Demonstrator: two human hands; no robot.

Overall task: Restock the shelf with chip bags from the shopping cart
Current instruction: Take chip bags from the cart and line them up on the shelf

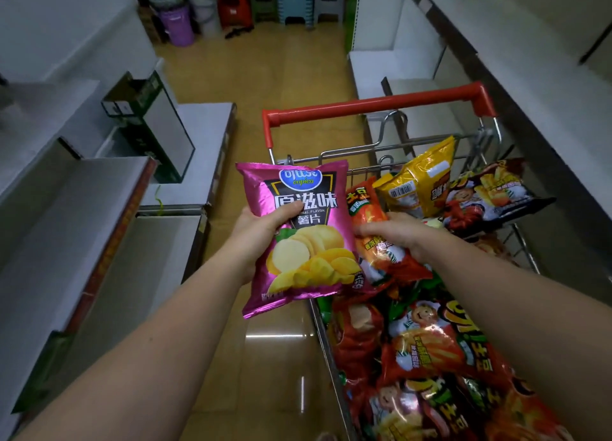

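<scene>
- A pink chip bag (299, 238) is gripped by the left hand (256, 230), thumb curled over its front, and held upright beside the shopping cart (374, 104), its long axis running away from the person
- A red chip bag (381, 242) at the cart's near-left edge is grasped by the right hand (397, 233), fingers curled over it
- The white shelf (76, 208) is seen lying to the left, well apart from the cart; the left hand is judged the nearer, so a leftward swing of the pink bag is likely called for
- More bags are left piled in the cart
</scene>
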